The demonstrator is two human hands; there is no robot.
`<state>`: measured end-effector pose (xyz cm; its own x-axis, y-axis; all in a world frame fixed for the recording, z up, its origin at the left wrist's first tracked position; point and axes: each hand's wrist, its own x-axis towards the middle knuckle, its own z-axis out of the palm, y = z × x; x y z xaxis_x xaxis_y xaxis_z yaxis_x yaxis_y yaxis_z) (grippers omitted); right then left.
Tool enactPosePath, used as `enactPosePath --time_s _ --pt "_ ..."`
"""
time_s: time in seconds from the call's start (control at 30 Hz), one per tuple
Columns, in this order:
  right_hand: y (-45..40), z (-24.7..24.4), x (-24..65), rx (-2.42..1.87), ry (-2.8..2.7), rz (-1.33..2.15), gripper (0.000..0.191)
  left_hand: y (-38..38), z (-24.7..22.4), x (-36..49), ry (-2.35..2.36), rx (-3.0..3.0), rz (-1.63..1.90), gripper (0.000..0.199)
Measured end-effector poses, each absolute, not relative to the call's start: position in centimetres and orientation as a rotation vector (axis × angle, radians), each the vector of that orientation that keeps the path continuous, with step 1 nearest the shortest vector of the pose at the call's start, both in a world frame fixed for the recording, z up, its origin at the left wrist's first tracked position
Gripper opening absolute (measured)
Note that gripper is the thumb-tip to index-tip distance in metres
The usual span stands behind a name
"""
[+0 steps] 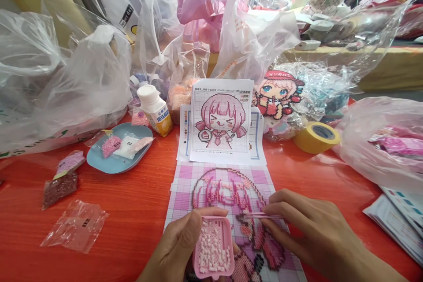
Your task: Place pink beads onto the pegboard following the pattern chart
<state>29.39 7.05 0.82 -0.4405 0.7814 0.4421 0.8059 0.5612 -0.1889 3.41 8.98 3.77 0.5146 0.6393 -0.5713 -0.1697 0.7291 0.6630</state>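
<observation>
In my left hand (180,240) is a small pink bead tray (197,246), filled with pale pink fuse beads (214,246). My right hand (306,224) pinches pink tweezers (261,215), whose tips reach over the pegboard (180,194). Whether the tips grip a bead is too small to tell. On the checked pink-and-white board lies a partly filled bead figure (228,187) with a dark outline and pink hair. The tray and both hands cover parts of it. Behind the board stands a printed pattern sheet (221,119) showing a pink-haired character.
A blue plate (99,158) with bead packets stands left, near a white bottle (153,110) and a flat plastic packet (77,227). Yellow tape (316,137), a finished bead figure (277,97) and papers (396,220) are on the right. Plastic bags (82,83) line the back.
</observation>
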Motion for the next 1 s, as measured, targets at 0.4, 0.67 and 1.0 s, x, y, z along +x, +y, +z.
enactPosePath --time_s 0.4,0.67,1.0 --pt "7.1 1.3 29.5 -1.241 -2.304 -0.092 0.008 9.0 3.8 3.5 0.933 0.645 0.491 0.075" --pt "6.8 2.8 28.4 -1.163 -2.208 -0.074 0.016 8.8 3.9 3.4 0.937 0.665 0.435 0.075" --pt "6.7 3.5 26.9 -1.083 -2.216 -0.012 0.024 8.6 3.3 3.5 0.878 0.7 0.377 0.082"
